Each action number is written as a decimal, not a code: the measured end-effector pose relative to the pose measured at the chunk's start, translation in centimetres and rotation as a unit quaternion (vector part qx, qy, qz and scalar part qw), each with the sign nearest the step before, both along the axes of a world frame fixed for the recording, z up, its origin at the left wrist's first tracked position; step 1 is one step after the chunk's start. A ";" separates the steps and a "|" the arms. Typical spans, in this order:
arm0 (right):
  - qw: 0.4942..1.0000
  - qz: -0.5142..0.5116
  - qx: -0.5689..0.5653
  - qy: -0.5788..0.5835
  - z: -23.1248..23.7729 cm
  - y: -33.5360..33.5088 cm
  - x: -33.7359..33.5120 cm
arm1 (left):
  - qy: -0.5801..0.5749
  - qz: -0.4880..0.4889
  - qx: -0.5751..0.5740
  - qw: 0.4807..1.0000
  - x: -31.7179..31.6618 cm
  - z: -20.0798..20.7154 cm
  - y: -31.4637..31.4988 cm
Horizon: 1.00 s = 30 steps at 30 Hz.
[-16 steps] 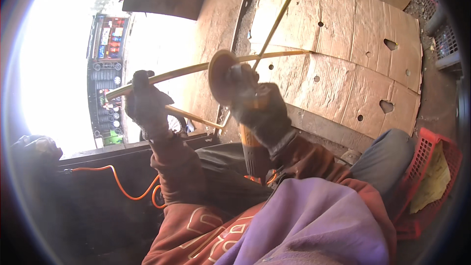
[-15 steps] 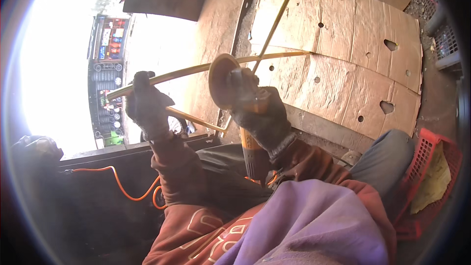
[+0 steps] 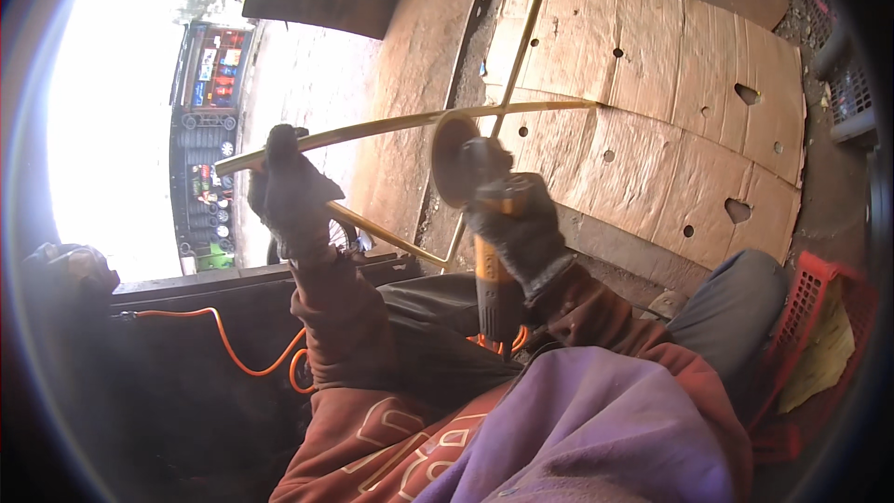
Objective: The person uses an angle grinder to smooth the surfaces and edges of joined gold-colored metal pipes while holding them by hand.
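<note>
My gloved left hand [image 3: 294, 194] is closed round a gold-coloured metal tube frame [image 3: 372, 128], near the left end of its long bar. A second bar crosses that one and runs up past the cardboard, and a shorter bar slants below. In my gloved right hand [image 3: 523, 231] is a yellow and dark angle grinder [image 3: 494, 281], its body pointing down toward my lap. Its round disc [image 3: 453, 158] stands edge-on at the long bar, left of the crossing. Whether the disc touches the metal I cannot tell.
Flattened cardboard [image 3: 652, 130] with holes lies on the ground ahead. A red plastic crate [image 3: 808, 307] stands at my right. An orange cord [image 3: 228, 349] loops across the dark surface at left. Wheels and shelves show beyond the bright opening.
The angle grinder in my right hand has moved right along the long bar, closer to the crossing. My left hand keeps hold of the frame, which has shifted slightly right in view.
</note>
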State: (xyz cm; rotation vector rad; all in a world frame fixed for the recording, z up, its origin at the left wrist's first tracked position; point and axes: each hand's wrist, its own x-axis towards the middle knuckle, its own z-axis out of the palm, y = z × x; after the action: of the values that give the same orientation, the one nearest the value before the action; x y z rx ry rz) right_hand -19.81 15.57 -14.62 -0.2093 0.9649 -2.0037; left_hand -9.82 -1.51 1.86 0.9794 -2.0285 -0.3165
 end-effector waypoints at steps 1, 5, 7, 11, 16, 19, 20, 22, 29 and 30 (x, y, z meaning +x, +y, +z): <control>1.000 0.003 -0.003 0.010 -0.4 0.3 -0.4 | -0.061 -0.029 -0.109 0.992 0.3 0.2 -0.6; 0.991 -0.076 0.003 0.111 -2.9 3.0 -5.3 | 0.067 0.080 0.163 0.981 -6.6 2.6 0.8; 0.997 -0.071 0.033 0.024 -3.4 5.0 -7.9 | 0.062 -0.109 0.173 0.977 -7.6 2.9 -1.6; 0.993 -0.103 0.047 -0.006 -2.9 10.1 -12.2 | -0.064 -0.228 0.363 0.901 -5.3 -0.7 -4.0; 0.984 -0.112 0.061 -0.121 -4.8 16.0 -14.8 | -0.069 -0.254 0.314 0.912 -8.9 -1.3 -2.9; 0.977 -0.123 0.051 -0.167 -4.7 17.2 -14.9 | -0.069 -0.274 0.248 0.926 -16.0 3.2 -0.4; 0.979 -0.121 0.065 -0.149 -4.4 17.5 -14.8 | -0.065 -0.278 0.248 0.926 -17.6 4.6 0.4; 0.979 -0.146 0.062 -0.123 -3.8 17.8 -15.0 | -0.152 -0.270 0.237 0.921 -20.6 6.4 1.4; 0.974 -0.168 0.026 -0.147 -3.7 18.5 -15.6 | -0.183 -0.381 0.078 0.903 -22.9 3.3 -3.1; 0.974 -0.169 0.017 -0.153 -4.4 18.6 -15.7 | -0.212 -0.407 0.047 0.887 -21.7 2.2 -4.7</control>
State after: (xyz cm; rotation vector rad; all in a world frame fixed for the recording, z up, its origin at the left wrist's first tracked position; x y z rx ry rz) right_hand -35.46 34.14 -19.05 0.2968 0.8776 -2.2387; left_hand -31.53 -6.25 4.04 0.1849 -2.7880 -0.6925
